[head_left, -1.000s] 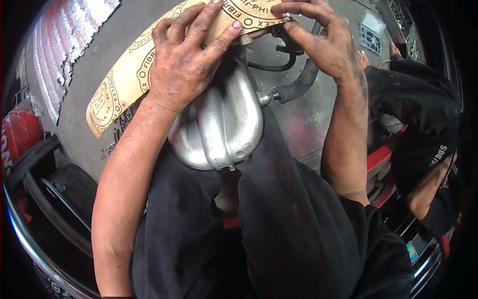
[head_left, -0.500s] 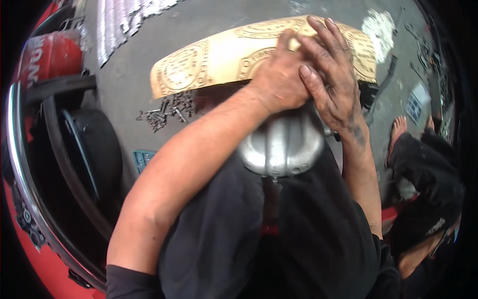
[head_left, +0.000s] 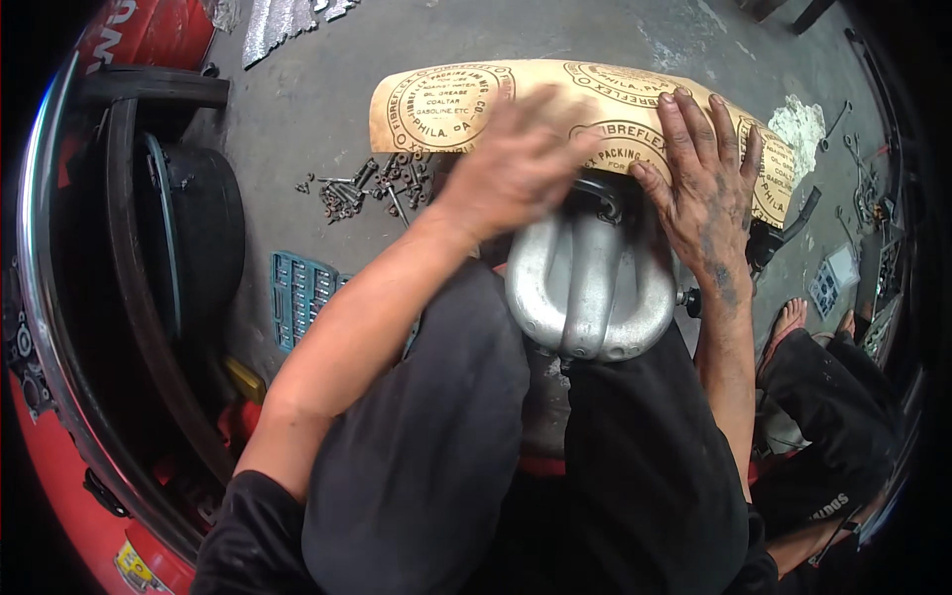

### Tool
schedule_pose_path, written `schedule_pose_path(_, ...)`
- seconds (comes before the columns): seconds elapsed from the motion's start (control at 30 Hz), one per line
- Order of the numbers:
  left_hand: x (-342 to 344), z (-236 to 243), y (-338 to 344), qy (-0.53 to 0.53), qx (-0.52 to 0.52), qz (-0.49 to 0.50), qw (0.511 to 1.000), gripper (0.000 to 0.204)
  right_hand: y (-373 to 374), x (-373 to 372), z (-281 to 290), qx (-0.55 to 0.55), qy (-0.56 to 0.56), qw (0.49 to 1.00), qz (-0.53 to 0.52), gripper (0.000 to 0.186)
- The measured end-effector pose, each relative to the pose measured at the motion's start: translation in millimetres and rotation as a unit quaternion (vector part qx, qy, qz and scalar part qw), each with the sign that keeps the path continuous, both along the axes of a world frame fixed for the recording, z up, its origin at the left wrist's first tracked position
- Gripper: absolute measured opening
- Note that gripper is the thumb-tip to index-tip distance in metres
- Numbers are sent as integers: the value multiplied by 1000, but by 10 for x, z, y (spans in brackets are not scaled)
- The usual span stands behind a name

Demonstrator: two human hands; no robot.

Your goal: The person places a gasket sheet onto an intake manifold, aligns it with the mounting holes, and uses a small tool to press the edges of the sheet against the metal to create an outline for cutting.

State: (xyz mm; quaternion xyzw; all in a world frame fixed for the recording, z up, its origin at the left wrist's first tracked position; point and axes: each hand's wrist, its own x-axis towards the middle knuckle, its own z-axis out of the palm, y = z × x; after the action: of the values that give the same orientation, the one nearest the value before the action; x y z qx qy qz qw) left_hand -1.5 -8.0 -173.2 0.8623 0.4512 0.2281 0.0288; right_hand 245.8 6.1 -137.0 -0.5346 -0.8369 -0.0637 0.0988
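Observation:
A curved tan sheet of gasket paper [head_left: 436,109], printed with dark round stamps, lies over a silvery cast-metal engine part [head_left: 593,288] with rounded tubes, between my knees. My right hand [head_left: 709,193], smudged dark, rests flat on the sheet's right half with its fingers spread. Over the sheet's middle, my left hand [head_left: 521,164] is blurred by motion, its fingers stretched out and apart. Nothing shows in its grip, and I cannot tell whether it touches the paper. Beneath the sheet, the upper end of the metal part is hidden.
Several bolts [head_left: 362,188] lie on the grey floor left of the sheet, near a teal socket case [head_left: 296,288]. A black round container [head_left: 198,238] and a red drum [head_left: 149,35] stand at the left. Another person's bare foot [head_left: 788,322] is at the right, near loose tools.
My hands, overlapped on the sheet before, are now apart: the left has moved left, the right lies flat. The whole view has shifted, showing more of the metal part and socket case.

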Motion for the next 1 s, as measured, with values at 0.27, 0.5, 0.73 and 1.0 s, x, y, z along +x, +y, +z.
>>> schedule_pose_path(0.27,-525,-191,-105,-28,61,52,996,57,-3,47,-31,3,-15,1000,4,77)
schedule_pose_path(0.5,-748,14,-15,-26,29,-9,999,40,10,48,0,-3,-7,1000,5,82)
schedule_pose_path(0.73,-883,-97,-163,-12,54,48,997,33,24,3,17,2,-18,1000,17,89)
schedule_pose_path(1.0,-891,57,-559,-118,53,250,959,34,49,105,-13,-9,-90,996,-14,61)
